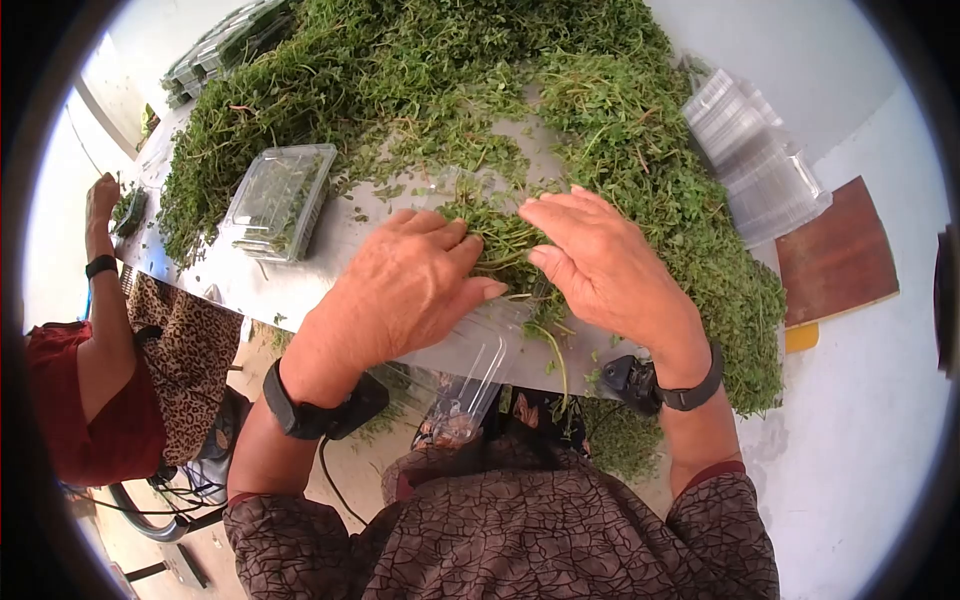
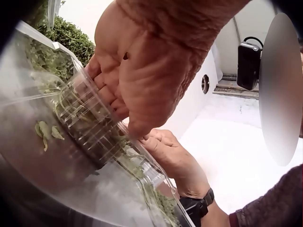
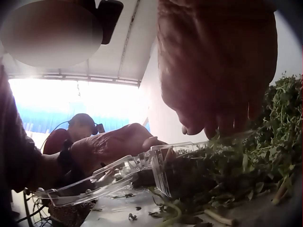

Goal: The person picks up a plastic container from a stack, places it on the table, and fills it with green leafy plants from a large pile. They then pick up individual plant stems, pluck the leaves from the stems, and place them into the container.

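Observation:
A clear plastic clamshell box stands on the metal table in front of me, its lid hanging open over the near edge. Leafy green sprigs fill it, some stems trailing over the rim. My left hand rests on the greens from the left; in the left wrist view its bent fingers show behind the ribbed wall, inside the box. From the right, my right hand arches over the same sprigs with fingers extended and thumb apart. Its fingertips come down at the greens in the right wrist view.
A big heap of greens covers the back and right of the table. At left sits a closed filled clamshell; more filled boxes are stacked behind. Nested empty boxes lie at right, near a brown board. Another person works at left.

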A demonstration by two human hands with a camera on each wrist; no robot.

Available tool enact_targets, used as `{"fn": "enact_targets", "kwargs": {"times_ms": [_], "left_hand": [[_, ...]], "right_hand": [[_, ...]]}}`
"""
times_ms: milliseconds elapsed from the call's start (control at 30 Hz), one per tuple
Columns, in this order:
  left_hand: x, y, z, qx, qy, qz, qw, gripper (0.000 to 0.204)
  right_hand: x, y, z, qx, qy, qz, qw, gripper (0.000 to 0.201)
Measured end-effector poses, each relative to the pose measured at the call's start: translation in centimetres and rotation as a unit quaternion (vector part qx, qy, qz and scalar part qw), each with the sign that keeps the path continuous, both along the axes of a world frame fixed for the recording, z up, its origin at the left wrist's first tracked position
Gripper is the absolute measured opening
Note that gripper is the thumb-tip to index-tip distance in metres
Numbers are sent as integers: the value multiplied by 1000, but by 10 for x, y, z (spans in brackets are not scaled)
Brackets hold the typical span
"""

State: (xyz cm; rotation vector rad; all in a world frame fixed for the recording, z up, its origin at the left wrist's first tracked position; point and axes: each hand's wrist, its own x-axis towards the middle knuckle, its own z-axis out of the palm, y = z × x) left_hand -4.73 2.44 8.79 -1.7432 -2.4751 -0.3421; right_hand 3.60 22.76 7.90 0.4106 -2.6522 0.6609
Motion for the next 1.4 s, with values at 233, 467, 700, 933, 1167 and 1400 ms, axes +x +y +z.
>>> {"fn": "enact_targets", "kwargs": {"times_ms": [233, 467, 700, 933, 1167, 1400], "left_hand": [[3, -4, 2, 26, -8, 0, 1000, 40], [2, -2, 2, 68, 16, -13, 997, 41], [-3, 7, -12, 77, -69, -54, 993, 41], [-3, 9, -16, 72, -86, -58, 992, 43], [1, 9, -21, 90, -60, -46, 993, 44], [1, 13, -17, 98, -130, -60, 985, 35]], "right_hand": [[-1, -3, -3, 65, -10, 4, 998, 27], [-2, -7, -3, 103, -17, 1, 994, 23], [-2, -6, -1, 119, -1, 16, 993, 22], [-11, 1, 29, 46, -66, 3, 997, 30], [-19, -3, 4, 98, 12, 15, 995, 25], [-24, -11, -2, 160, -68, 32, 984, 32]]}}
